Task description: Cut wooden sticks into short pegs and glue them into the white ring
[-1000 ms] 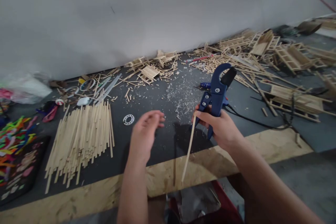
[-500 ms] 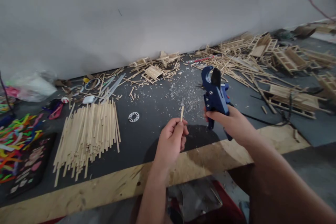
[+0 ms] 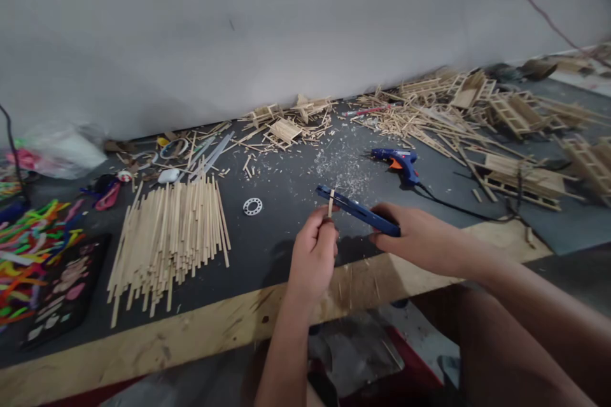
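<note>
Near the table's front edge, my left hand (image 3: 316, 251) is closed around a short wooden stick (image 3: 331, 202) that points upward from its fingers. My right hand (image 3: 410, 232) grips a dark blue pipe cutter (image 3: 367, 215), seen edge-on. The cutter's head lies across the upper part of the stick, just above my left fingers. Whether its blade touches the wood cannot be made out. A blue hot glue gun (image 3: 398, 162) with an orange trigger lies on the table beyond my right hand.
Many wooden sticks (image 3: 167, 235) lie at the left. A white perforated ring (image 3: 252, 206) sits between them and my left hand. Small stick structures (image 3: 520, 114) and offcuts line the wall. Colourful fuzzy strips (image 3: 23, 254) and a dark patterned case (image 3: 71, 289) are far left.
My right hand has brought the pipe cutter left and down onto the stick, turning it from upright to nearly flat. The glue gun behind it has come into full view.
</note>
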Demonstrator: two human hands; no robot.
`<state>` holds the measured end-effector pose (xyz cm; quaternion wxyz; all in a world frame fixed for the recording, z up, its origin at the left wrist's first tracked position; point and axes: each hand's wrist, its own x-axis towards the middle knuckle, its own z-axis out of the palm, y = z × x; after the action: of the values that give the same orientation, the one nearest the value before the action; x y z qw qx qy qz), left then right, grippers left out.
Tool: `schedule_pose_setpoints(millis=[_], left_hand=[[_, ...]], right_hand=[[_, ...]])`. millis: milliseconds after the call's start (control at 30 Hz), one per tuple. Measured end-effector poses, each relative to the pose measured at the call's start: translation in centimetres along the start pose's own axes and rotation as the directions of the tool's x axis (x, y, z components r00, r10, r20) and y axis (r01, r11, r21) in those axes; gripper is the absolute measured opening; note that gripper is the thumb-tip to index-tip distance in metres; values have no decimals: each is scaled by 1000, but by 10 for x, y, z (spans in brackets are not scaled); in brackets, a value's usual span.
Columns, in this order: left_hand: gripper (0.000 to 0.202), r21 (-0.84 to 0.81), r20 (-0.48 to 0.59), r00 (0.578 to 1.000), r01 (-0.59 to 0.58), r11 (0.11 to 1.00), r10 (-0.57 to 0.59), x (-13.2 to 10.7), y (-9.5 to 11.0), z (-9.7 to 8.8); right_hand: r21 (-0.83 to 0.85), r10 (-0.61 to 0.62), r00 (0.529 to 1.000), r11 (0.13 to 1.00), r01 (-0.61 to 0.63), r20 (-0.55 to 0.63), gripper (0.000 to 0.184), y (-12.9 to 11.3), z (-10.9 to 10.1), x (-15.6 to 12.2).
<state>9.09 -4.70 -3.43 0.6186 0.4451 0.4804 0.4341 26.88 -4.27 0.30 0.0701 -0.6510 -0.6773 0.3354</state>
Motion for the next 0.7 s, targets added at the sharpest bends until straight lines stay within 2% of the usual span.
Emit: schedule_pose_setpoints(millis=[100,300,467,600,700], left_hand=[[29,62,-22,1000,-6,998,7,-2,-1,-1],[29,174,-136,989,-30,984,55,-6,-8,2],[31,247,-157,982,-65,967,106,-9,-18,6],[30,221,-170,981,-52,974,91,-9,-22,12],[29,149,-150,989,7,989,16,-6,-24,14]], right_hand=[[-63,2,1000,998,-3,-29,27,-3,2,0],[-167,2,998,986,-13,-69,23,-8,8,1],[-246,-1,996,969,-22,-93,22,-9,13,3],[-321,-31,995,947,-2,-96,23,-7,14,5],[-367,-55,995,930,21,-83,28,-2,14,10]])
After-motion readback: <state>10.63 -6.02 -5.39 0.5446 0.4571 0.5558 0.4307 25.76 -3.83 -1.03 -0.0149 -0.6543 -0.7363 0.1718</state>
